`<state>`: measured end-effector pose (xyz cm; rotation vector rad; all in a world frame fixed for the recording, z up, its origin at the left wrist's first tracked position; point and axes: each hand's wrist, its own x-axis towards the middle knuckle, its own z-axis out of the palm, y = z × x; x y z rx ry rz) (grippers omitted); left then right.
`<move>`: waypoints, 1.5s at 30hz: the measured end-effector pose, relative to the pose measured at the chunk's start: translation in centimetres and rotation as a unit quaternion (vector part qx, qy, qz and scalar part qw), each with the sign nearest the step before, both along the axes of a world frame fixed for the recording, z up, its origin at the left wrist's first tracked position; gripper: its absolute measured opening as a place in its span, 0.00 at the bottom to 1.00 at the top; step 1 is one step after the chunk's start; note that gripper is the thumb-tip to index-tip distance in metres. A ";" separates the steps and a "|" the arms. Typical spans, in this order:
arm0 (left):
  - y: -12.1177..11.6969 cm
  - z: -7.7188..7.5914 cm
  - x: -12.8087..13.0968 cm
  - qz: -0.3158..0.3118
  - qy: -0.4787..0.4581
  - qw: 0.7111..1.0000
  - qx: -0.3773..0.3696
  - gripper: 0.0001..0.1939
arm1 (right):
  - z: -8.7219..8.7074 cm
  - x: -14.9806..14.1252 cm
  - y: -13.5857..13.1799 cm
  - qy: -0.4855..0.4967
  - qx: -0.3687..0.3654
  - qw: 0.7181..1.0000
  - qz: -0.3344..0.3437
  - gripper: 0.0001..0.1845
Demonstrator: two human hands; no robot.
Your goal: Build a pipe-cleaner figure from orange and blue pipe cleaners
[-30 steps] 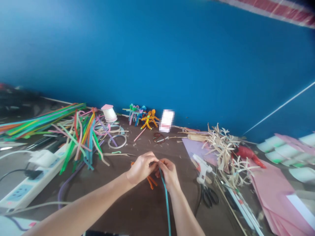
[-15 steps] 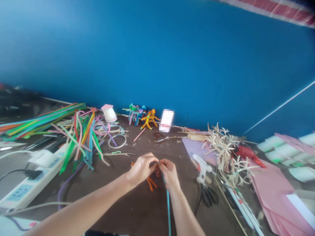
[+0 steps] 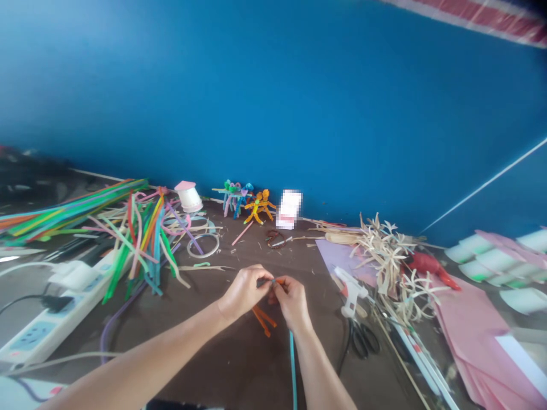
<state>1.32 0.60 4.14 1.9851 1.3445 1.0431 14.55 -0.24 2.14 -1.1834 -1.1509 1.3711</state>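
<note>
My left hand (image 3: 245, 291) and my right hand (image 3: 292, 299) meet over the middle of the dark table, fingertips pinched together. Between them is an orange pipe-cleaner piece (image 3: 264, 322); its thin legs hang below the fingers, and a bit of orange shows at my right fingers. A light-blue pipe cleaner (image 3: 293, 364) runs from under my right hand toward the table's near edge. A small bluish bit shows at my left fingertips. The fingers hide where the orange and blue parts meet.
Loose pipe cleaners (image 3: 141, 239) and a power strip (image 3: 38, 336) lie left. Finished pipe-cleaner figures (image 3: 257, 206) stand near the blue wall. To the right are a glue gun (image 3: 354, 293), black-handled scissors (image 3: 365, 340), dried-husk shapes (image 3: 384, 250) and pink sheets (image 3: 470, 336).
My fingers have shifted their pinch slightly. The orange legs have swung a little right and down; orange now shows by my right fingers, no longer left of my left hand.
</note>
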 end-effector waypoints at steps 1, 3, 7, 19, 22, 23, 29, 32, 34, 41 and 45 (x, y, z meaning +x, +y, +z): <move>0.1 0.0 0.0 0.003 -0.006 1.000 -0.008 0.07 | 0.0 0.0 0.0 0.002 -0.001 1.000 -0.001 0.07; 0.2 0.0 -0.1 0.011 -0.021 0.999 -0.024 0.07 | 0.0 -0.1 0.0 0.006 -0.004 1.000 -0.004 0.07; 0.3 0.0 -0.2 0.014 -0.045 0.997 -0.058 0.06 | -0.1 -0.1 0.1 0.013 -0.015 1.000 -0.009 0.09; 0.1 0.6 -0.2 -0.011 -0.045 0.993 -0.105 0.07 | -0.3 -0.1 0.1 0.028 -0.025 0.999 -0.026 0.06; 0.3 0.2 -0.2 -0.005 -0.031 0.995 -0.098 0.07 | -0.4 -0.2 0.1 0.005 -0.016 0.999 -0.035 0.04; 0.3 0.1 -0.2 -0.001 -0.028 0.995 -0.097 0.07 | -0.3 -0.2 0.1 -0.007 -0.013 0.999 -0.038 0.04; 0.4 -0.2 -0.1 -0.010 -0.022 0.993 -0.116 0.09 | -0.2 -0.3 0.0 -0.056 -0.002 0.997 -0.044 0.04; 0.4 -0.2 -0.1 -0.009 -0.017 0.993 -0.118 0.09 | -0.1 -0.3 0.0 -0.063 0.002 0.997 -0.042 0.04; 0.4 -0.2 -0.1 -0.008 -0.013 0.993 -0.116 0.09 | -0.1 -0.3 0.0 -0.072 0.011 0.996 -0.043 0.03; 0.2 -0.2 0.4 -0.007 -0.015 0.993 -0.120 0.10 | 0.1 -0.2 -0.1 -0.137 0.050 0.987 -0.064 0.04; 0.3 -0.3 0.4 -0.003 -0.036 0.991 -0.131 0.10 | 0.1 -0.1 -0.1 -0.127 0.052 0.989 -0.057 0.05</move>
